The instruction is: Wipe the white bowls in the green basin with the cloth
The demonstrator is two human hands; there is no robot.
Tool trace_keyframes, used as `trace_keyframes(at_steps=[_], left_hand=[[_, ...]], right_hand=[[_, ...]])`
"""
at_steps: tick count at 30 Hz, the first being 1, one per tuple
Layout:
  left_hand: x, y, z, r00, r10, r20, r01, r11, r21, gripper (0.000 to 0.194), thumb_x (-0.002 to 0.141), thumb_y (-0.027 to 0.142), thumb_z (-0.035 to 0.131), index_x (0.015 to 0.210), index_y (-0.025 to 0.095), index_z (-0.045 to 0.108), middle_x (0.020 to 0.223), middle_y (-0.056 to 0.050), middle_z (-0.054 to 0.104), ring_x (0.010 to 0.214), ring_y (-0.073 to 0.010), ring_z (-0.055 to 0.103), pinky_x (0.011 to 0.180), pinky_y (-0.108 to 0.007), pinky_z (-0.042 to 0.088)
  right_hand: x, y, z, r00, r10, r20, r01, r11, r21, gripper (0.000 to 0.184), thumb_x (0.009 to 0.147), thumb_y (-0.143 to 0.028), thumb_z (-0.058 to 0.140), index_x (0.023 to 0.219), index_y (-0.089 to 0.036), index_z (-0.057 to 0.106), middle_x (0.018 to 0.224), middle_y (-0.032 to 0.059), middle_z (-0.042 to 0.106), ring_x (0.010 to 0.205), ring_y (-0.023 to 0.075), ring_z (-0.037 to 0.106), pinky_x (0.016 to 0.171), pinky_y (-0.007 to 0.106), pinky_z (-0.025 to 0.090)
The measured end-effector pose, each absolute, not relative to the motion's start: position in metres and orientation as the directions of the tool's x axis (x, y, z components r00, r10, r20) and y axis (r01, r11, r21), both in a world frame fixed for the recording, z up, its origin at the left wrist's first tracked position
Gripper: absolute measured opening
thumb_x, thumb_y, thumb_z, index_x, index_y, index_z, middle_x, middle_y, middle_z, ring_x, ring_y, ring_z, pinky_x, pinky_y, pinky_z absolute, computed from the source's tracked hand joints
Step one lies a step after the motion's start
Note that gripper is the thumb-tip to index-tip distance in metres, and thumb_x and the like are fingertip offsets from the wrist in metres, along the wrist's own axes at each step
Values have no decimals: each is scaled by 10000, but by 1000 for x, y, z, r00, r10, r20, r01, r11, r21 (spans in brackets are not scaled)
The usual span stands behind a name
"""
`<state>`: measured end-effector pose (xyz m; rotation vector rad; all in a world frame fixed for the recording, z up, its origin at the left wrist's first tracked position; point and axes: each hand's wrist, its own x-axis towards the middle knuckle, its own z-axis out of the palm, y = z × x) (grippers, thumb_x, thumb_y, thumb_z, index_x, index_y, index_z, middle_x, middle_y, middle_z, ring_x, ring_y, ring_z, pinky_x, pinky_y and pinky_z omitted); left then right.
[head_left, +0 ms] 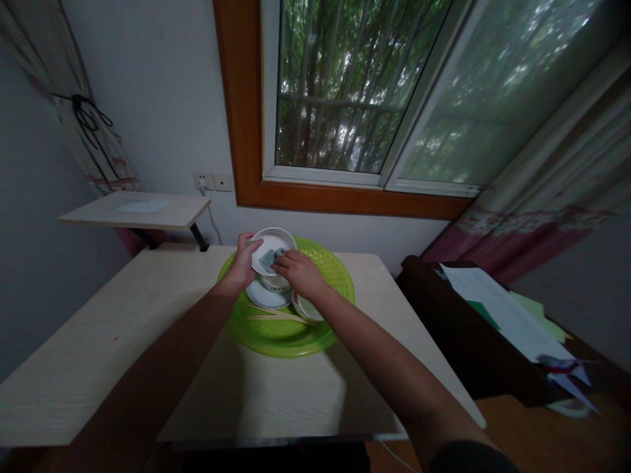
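Observation:
My left hand (242, 261) grips a white bowl (263, 240) by its left rim, thumb over the edge, tilted so the inside faces me. Bunched inside the bowl is a grey-blue cloth (269, 260), pinched by my right hand (298, 270) against the inner wall. Below them lies a round green plastic basket (340, 279). On it are a white plate (269, 297), a patterned bowl (276, 282) under the held one, another bowl (308, 309) partly hidden by my right wrist, and several wooden chopsticks (276, 315) near the front.
The basket stands on a pale wooden table (290, 394). A small raised shelf (138, 209) with a paper sheet is at the left, below wall sockets (211, 181). To the right, papers (503, 309) lie on a dark brown piece of furniture (444, 328). A window is behind.

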<state>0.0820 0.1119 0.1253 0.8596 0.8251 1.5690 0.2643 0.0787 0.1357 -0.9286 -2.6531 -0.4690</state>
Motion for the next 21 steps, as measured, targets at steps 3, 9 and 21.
trace_keyframes(at_steps=[3, 9, 21], left_hand=[[79, 115, 124, -93, 989, 117, -483, -147, 863, 496, 661, 272, 714, 1110, 257, 504, 856, 15, 619, 725, -176, 621, 608, -261, 473], [79, 116, 126, -73, 989, 127, -495, -147, 857, 483, 653, 257, 719, 1106, 222, 556, 904, -8, 643, 746, -180, 634, 636, -273, 493], [78, 125, 115, -335, 827, 451, -47, -493, 869, 314, 848, 391, 691, 1101, 229, 600, 1159, -62, 636, 1083, -191, 600, 967, -308, 467]], right_hand=[[264, 77, 140, -747, 541, 386, 646, 730, 225, 243, 995, -200, 572, 1194, -176, 710, 1170, 107, 688, 1202, 243, 541, 1119, 422, 368], [261, 73, 141, -695, 561, 449, 705, 656, 272, 230, 983, -180, 566, 1158, -167, 714, 1206, 106, 688, 1270, 261, 532, 1235, 470, 248], [249, 77, 116, -652, 652, 387, 664, 737, -123, 570, 889, -161, 567, 1455, -116, 516, 1509, 168, 514, 1422, 257, 443, 1182, 445, 361]])
